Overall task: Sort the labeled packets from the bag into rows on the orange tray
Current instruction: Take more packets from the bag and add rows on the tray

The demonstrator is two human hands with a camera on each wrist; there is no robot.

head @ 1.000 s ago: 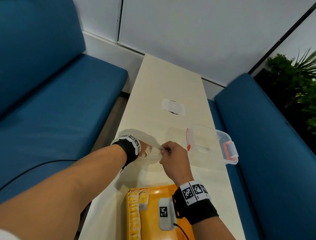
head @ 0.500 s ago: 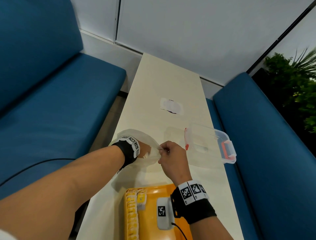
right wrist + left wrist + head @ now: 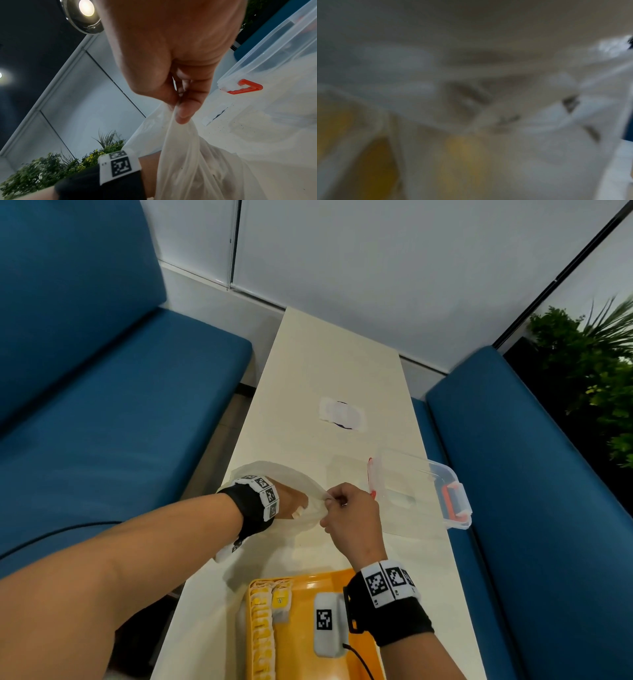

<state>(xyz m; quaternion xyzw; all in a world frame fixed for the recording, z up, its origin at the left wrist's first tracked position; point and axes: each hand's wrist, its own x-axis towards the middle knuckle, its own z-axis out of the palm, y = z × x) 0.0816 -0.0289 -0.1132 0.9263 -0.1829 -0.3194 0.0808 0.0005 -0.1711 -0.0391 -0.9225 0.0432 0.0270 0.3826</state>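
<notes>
A thin white plastic bag (image 3: 274, 474) (image 3: 181, 155) lies on the cream table. My right hand (image 3: 334, 503) (image 3: 178, 108) pinches its rim between thumb and fingers and holds the mouth up. My left hand (image 3: 294, 505) is plunged into the bag past the wrist, so its fingers are hidden. The left wrist view is a blur of white film with yellow patches. The orange tray (image 3: 305, 628) sits at the near edge, with a row of yellow-labeled packets (image 3: 262, 631) along its left side and one more packet (image 3: 281, 601) beside them.
A clear plastic box (image 3: 418, 494) with red latches lies just right of the bag. A white taped patch (image 3: 342, 414) is farther up the table (image 3: 325, 364). Blue sofas flank the narrow table on both sides; green plants stand at the right.
Almost nothing has moved. My left hand stays inside the bag and my right hand keeps pinching the rim.
</notes>
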